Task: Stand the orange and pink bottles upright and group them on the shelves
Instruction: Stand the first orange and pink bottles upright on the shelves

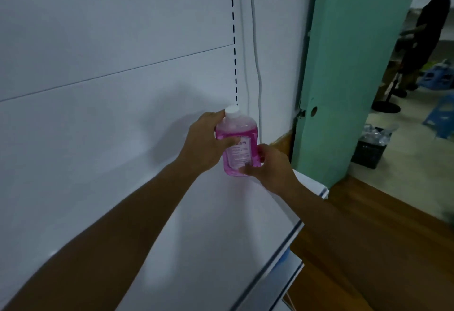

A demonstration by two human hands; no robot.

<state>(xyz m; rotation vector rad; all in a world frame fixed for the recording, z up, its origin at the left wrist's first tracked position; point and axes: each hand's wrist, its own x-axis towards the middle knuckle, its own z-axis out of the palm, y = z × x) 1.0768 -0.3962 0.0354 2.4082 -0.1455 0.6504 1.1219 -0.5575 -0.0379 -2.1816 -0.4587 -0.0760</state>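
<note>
A pink bottle [239, 142] with a white cap and a pale label stands roughly upright at the far right end of the white shelf [201, 224], close to the back panel. My left hand [205, 141] grips its upper body from the left, thumb near the cap. My right hand [267, 164] holds its lower part from the right, fingers curled round the base. I see no orange bottle in this view.
The shelf's metal front edge [292, 234] runs diagonally at lower right, with wooden floor beyond. A teal door [344, 65] stands to the right. Through the doorway a person [422, 35] stands near a black crate [369, 150] and blue stools.
</note>
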